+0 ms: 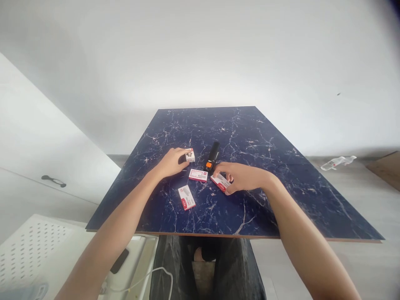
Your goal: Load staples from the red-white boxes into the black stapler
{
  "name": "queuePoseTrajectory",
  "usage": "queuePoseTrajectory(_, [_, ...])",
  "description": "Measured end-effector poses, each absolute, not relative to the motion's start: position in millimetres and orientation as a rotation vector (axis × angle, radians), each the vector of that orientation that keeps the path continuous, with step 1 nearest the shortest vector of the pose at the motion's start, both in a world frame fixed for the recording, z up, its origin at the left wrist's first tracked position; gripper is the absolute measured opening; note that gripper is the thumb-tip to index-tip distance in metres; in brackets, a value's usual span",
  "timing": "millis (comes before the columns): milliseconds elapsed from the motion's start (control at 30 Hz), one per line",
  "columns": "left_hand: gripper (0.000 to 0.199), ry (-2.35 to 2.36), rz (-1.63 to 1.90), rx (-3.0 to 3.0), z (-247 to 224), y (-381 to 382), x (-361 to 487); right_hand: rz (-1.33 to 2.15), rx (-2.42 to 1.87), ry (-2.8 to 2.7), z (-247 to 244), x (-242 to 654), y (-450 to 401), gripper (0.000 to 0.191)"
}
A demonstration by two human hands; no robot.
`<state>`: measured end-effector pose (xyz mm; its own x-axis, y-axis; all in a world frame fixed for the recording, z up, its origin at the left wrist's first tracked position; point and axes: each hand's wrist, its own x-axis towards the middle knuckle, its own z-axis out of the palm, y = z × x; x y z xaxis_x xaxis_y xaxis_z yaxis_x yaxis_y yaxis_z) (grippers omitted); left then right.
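- Left of centre in the frame, the left hand [171, 161] has its fingers around a small white box [190, 156], thumb at the near side.
- Just right of centre, the right hand [245, 177] grasps a red-and-white box [221, 182] — fingers at its far end, thumb at its near end.
- Between the hands, a black-and-orange stapler [212, 157] lies near a flat box [198, 175]; whether they touch, I cannot tell.
- Below them, toward the lower middle, a tilted box [186, 197] lies apart on the blue marbled bench [243, 137].
- At the frame's right, a clear plastic bottle [339, 162] lies on the floor [350, 200].
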<state>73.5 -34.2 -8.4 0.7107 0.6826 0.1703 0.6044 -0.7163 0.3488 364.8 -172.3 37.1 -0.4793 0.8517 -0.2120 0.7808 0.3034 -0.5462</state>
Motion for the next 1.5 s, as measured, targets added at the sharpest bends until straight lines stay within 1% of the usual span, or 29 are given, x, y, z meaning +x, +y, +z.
queuePoseTrajectory(67, [0.054, 0.913, 0.423, 2.649, -1.3, -42.6, 76.0, 0.869, -1.555, -2.425, 37.5, 361.9, -172.1, 0.048])
queuePoseTrajectory(133, [0.053, 0.871, 0.433, 2.627, 8.3, -52.1, 79.1, 0.93, -1.555, -2.375, 41.4, 363.5, -172.7, 0.043])
queuePoseTrajectory(200, [0.05, 0.854, 0.379, 2.58, 17.2, -61.7, 82.2, 0.953, -1.522, -2.288, 44.7, 364.9, -173.2, 0.045])
queuePoseTrajectory(233, [0.048, 0.839, 0.316, 2.56, 20.6, -66.4, 84.2, 0.896, -1.485, -2.234, 44.3, 363.6, -172.6, 0.046])
queuePoseTrajectory(367, [0.035, 0.772, 0.09, 2.541, 26.2, -83.5, 94.5, 0.339, -1.27, -2.044, 24.1, 341.2, -161.2, 0.046])
queuePoseTrajectory(433, [0.032, 0.78, 0.01, 2.542, 27.2, -88.1, 97.1, 0.165, -1.187, -2.082, 9.1, 327.3, -152.1, 0.042])
queuePoseTrajectory(533, [0.042, 0.982, -0.163, 2.56, 29.9, -88.0, 93.0, 0.079, -1.17, -2.164, -2.5, 317.6, -141.7, 0.036])
queuePoseTrajectory(633, [0.058, 1.302, -0.228, 2.572, 32.7, -84.3, 85.1, 0.043, -1.211, -2.199, 2.0, 321.4, -139.8, 0.034])
queuePoseTrajectory(667, [0.062, 1.338, -0.213, 2.566, 33.3, -83.3, 83.1, 0.037, -1.226, -2.201, 4.8, 323.5, -140.7, 0.034])
queuePoseTrajectory(733, [0.064, 1.258, -0.174, 2.528, 33.9, -81.7, 80.6, 0.037, -1.252, -2.188, 8.7, 325.6, -143.6, 0.033])
queuePoseTrajectory(833, [0.054, 1.056, -0.122, 2.437, 33.0, -78.3, 78.4, 0.051, -1.269, -2.167, 6.7, 319.0, -146.9, 0.032])
queuePoseTrajectory(933, [0.032, 0.954, -0.058, 2.367, 29.8, -71.9, 76.5, 0.047, -1.259, -2.212, -1.7, 303.5, -146.9, 0.033])
queuePoseTrajectory(967, [0.028, 0.935, -0.044, 2.334, 28.6, -69.5, 75.7, 0.032, -1.256, -2.23, -4.7, 298.1, -146.6, 0.034])
queuePoseTrajectory(1000, [0.028, 0.925, -0.037, 2.292, 27.5, -67.1, 74.7, 0.01, -1.257, -2.245, -7.2, 293.2, -146.3, 0.034])
queuePoseTrajectory(1167, [0.057, 0.955, 0.003, 2.227, 29.8, -63.5, 67.3, -0.098, -1.253, -2.332, -8.2, 284.0, -148.6, 0.038])
queuePoseTrajectory(1233, [0.076, 0.876, -0.005, 2.27, 32.5, -66.9, 65.9, -0.075, -1.234, -2.316, -3.9, 287.3, -150.4, 0.041])
queuePoseTrajectory(1267, [0.085, 0.837, -0.008, 2.284, 33.1, -69.1, 66.4, -0.053, -1.249, -2.26, -1.6, 290.0, -150.9, 0.04])
queuePoseTrajectory(1300, [0.091, 0.819, -0.001, 2.294, 33.1, -71.4, 67.7, -0.035, -1.297, -2.161, 0.4, 293.2, -151.0, 0.038])
queuePoseTrajectory(1333, [0.09, 0.828, 0.026, 2.306, 32.4, -73.4, 69.8, -0.019, -1.375, -2.031, 1.7, 296.6, -150.5, 0.037])
queuePoseTrajectory(1367, [0.086, 0.854, 0.064, 2.318, 31.1, -75.1, 72.5, 0.005, -1.475, -1.889, 2.3, 300.2, -149.6, 0.04])
queuePoseTrajectory(1400, [0.079, 0.88, 0.101, 2.327, 29.3, -76.3, 75.5, 0.047, -1.582, -1.764, 2.1, 303.7, -148.3, 0.048])
queuePoseTrajectory(1500, [0.066, 0.904, 0.165, 2.324, 22.1, -78.3, 85.2, 0.286, -1.802, -1.637, -2.4, 312.0, -143.9, 0.08])
